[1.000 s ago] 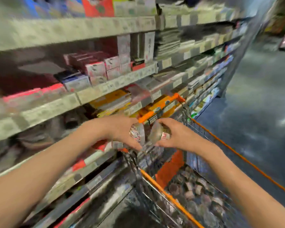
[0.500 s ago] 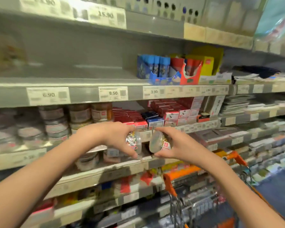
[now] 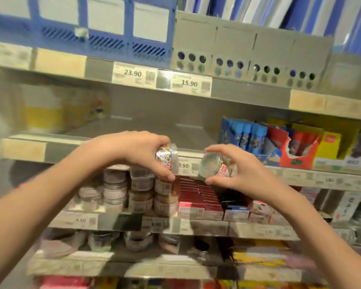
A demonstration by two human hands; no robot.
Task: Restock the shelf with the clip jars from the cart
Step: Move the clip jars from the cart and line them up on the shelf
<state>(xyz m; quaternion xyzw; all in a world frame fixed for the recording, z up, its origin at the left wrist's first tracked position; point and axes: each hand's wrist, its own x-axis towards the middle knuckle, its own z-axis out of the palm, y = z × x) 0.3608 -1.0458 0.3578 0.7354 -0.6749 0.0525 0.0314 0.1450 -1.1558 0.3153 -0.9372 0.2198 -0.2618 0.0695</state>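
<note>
Both hands are up at mid-frame, each pinching a small round clear-plastic jar on its side: my left hand point(image 3: 138, 151) curls thumb and fingers round a jar of coloured paper clips point(image 3: 167, 158), my right hand point(image 3: 241, 170) grips a second clip jar point(image 3: 211, 165). Just below them, stacked clip jars point(image 3: 133, 190) fill the grey metal shelf point(image 3: 206, 227), beside red cardboard boxes point(image 3: 196, 197).

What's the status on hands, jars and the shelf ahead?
Left hand grips one clip jar; right hand grips another. Both held at the bare shelf. Nothing in the way.
</note>
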